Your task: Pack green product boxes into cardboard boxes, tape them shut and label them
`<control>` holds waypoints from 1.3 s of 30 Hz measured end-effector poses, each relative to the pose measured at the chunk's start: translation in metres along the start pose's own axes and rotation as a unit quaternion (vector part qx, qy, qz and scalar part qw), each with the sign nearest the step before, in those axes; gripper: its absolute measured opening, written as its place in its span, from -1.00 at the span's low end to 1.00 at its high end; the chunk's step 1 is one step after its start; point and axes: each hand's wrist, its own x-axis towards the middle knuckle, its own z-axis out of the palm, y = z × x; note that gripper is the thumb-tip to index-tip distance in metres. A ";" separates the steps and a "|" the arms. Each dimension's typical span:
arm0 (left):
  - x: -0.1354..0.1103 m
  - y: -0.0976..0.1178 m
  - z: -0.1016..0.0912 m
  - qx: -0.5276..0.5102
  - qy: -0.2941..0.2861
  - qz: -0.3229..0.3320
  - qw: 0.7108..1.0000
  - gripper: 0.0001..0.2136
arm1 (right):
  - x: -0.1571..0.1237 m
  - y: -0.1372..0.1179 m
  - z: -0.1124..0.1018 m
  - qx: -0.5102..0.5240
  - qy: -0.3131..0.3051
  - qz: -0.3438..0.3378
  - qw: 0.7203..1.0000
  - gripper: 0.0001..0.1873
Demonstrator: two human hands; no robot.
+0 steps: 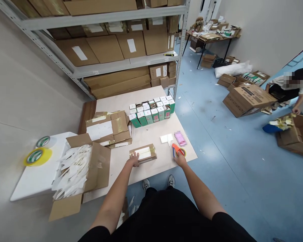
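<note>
A small taped cardboard box (148, 153) with a white label lies near the table's front edge. My left hand (134, 159) grips its left end, fingers on top. Farther right, my right hand (179, 160) is closed around an orange and blue tape dispenser (176, 148) holding a yellowish roll, resting at or just above the tabletop. Just beyond it are a white slip of paper (166, 138) and a pink item (180, 138), blurred out. Rows of small green and white boxes (151, 112) stand at the back of the table.
Flattened cardboard (116, 127) is stacked on the table's left. An open carton of paper strips (97, 168) and tape rolls (37, 156) sit nearer. A loaded shelf rack (131, 62) stands behind. At right, a person (293, 84) crouches among cartons (252, 97).
</note>
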 end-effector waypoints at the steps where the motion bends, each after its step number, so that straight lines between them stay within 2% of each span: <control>1: 0.001 -0.001 -0.002 0.001 -0.005 0.002 1.000 0.25 | -0.005 0.004 0.006 0.000 -0.014 -0.004 1.000 -0.22; 4: 0.001 -0.002 -0.005 0.005 -0.012 0.000 1.000 0.25 | -0.011 0.003 0.016 -0.021 -0.036 0.014 0.999 -0.12; 10: -0.006 -0.001 -0.006 -0.005 -0.003 -0.003 1.000 0.19 | 0.006 -0.024 0.011 -0.084 -0.063 0.099 0.990 -0.38; 14: -0.017 0.003 -0.004 -0.013 -0.009 0.000 1.000 0.20 | 0.007 -0.027 0.010 -0.036 -0.087 0.135 0.986 -0.49; 17: -0.021 0.006 -0.001 -0.040 -0.003 0.005 0.999 0.18 | 0.002 -0.025 0.012 0.033 -0.046 0.141 0.988 -0.49; 20: -0.019 0.006 0.004 -0.052 0.009 0.010 0.999 0.15 | -0.003 -0.043 0.012 0.077 0.008 0.086 0.993 -0.48; 23: -0.015 0.004 0.007 -0.058 0.019 0.014 0.998 0.15 | -0.007 -0.087 0.008 0.172 0.063 -0.019 0.983 -0.53; 27: -0.011 0.002 0.013 -0.087 0.031 0.026 0.995 0.13 | -0.006 -0.160 0.005 0.304 0.010 -0.161 0.939 -0.52; 30: -0.011 0.001 0.016 -0.097 0.033 0.028 0.994 0.10 | -0.006 -0.195 0.010 0.333 -0.063 -0.227 0.913 -0.52; 32: -0.013 0.000 0.015 -0.112 0.037 0.026 0.993 0.07 | -0.008 -0.203 0.018 0.306 -0.096 -0.225 0.920 -0.55; 35: -0.016 -0.003 0.013 -0.158 0.052 0.033 0.985 -0.03 | -0.012 -0.200 0.031 0.248 -0.100 -0.198 0.943 -0.59; 39: -0.022 -0.008 0.016 -0.235 0.124 0.046 0.963 -0.27 | -0.012 -0.193 0.038 0.219 -0.092 -0.202 0.950 -0.63</control>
